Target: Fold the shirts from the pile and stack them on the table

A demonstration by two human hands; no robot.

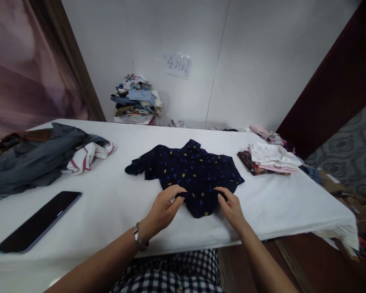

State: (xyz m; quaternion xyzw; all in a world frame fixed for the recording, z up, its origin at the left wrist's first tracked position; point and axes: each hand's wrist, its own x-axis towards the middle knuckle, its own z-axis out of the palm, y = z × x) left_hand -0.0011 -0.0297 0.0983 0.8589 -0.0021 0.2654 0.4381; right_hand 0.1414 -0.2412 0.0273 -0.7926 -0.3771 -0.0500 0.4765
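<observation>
A dark spotted shirt [189,171] is laid flat at the middle of the white tabletop [116,211], collar towards the far side. Its near hem is pinched by the left hand [163,209] and by the right hand [232,207], both clamped on the cloth a little apart. For a clean fold, the hem is best kept taut and level between both grips. A dark phone [38,221] lies near left; grey clothing [33,156] is heaped far left; folded garments [270,158] are stacked at right.
</observation>
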